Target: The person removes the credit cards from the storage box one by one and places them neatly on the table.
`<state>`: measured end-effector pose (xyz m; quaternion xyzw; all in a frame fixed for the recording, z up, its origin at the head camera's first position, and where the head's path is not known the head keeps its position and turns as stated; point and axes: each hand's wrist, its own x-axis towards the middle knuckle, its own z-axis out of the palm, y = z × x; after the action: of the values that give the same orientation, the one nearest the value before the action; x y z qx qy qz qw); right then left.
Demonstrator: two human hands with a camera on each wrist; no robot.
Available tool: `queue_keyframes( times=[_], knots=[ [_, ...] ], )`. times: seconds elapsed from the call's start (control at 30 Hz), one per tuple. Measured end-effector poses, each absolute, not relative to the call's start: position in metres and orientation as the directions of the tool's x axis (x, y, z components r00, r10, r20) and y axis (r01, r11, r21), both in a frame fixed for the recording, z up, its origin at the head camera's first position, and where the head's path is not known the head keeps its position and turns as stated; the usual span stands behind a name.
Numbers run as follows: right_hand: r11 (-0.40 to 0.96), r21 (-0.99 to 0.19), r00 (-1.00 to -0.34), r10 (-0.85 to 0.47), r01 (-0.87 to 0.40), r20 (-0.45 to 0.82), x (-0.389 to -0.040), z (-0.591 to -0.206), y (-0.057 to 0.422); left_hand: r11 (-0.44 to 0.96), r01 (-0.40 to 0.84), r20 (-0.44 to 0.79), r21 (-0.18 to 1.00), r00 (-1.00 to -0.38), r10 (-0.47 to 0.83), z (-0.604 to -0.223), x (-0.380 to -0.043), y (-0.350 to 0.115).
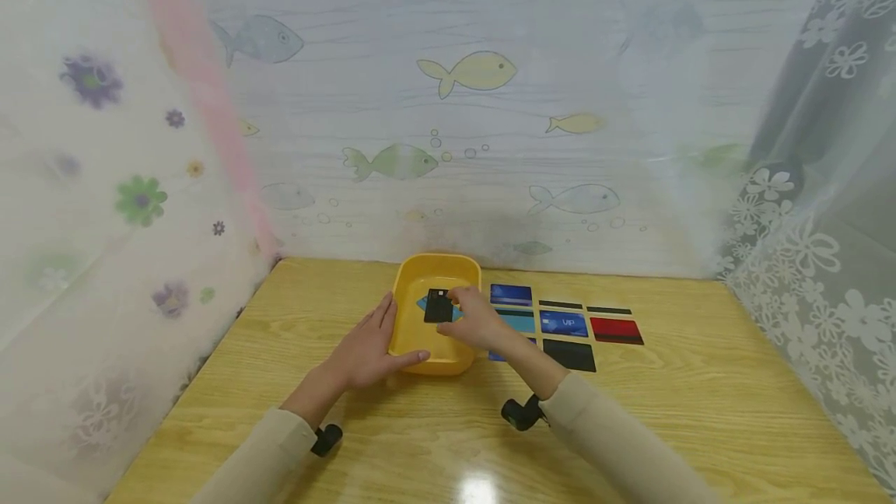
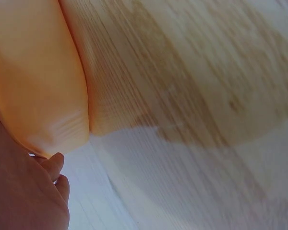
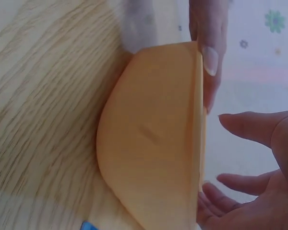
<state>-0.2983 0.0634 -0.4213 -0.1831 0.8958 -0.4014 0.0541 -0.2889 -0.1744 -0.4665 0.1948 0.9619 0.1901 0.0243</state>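
Observation:
A yellow plastic basin (image 1: 437, 261) stands on the wooden table. Inside it a black bank card (image 1: 438, 306) lies over a light blue card (image 1: 421, 302). My left hand (image 1: 367, 344) rests at the basin's near left corner, fingers straight along the side and thumb across the near rim. Over the right rim reaches my right hand (image 1: 476, 317), its fingertips close to the black card's right edge. In the right wrist view its thumb and fingers (image 3: 245, 183) stand well apart, and no card shows between them.
Right of the basin lie several cards in rows: a blue card (image 1: 511, 294), a blue VIP card (image 1: 564, 323), a red card (image 1: 616, 330) and a black card (image 1: 568, 355) among them. A fish-print curtain (image 1: 476, 138) hangs behind the table (image 1: 700, 379).

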Motion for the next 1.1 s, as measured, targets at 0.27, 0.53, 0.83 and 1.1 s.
queue_keyframes(
  times=[0.27, 0.53, 0.83, 1.1],
  knots=[
    [0.700, -0.694, -0.959, -0.279, -0.168, -0.049, -0.313, -0.430, 0.037, 0.849, 0.358, 0.024, 0.388, -0.925, 0.379, -0.469, -0.289, -0.174],
    [0.748, -0.663, -0.983, -0.141, -0.029, -0.116, -0.330, -0.439, 0.019, 0.847, 0.374, 0.031, 0.378, -0.920, 0.392, -0.467, -0.288, -0.175],
    [0.779, -0.625, -0.994, -0.022, 0.052, -0.110, -0.340, -0.449, 0.006, 0.849, 0.380, 0.034, 0.367, -0.918, 0.396, -0.466, -0.288, -0.176],
    [0.808, -0.586, -0.998, 0.030, 0.060, -0.060, -0.344, -0.459, 0.002, 0.847, 0.374, 0.034, 0.378, -0.920, 0.391, -0.466, -0.289, -0.176]
  ],
)
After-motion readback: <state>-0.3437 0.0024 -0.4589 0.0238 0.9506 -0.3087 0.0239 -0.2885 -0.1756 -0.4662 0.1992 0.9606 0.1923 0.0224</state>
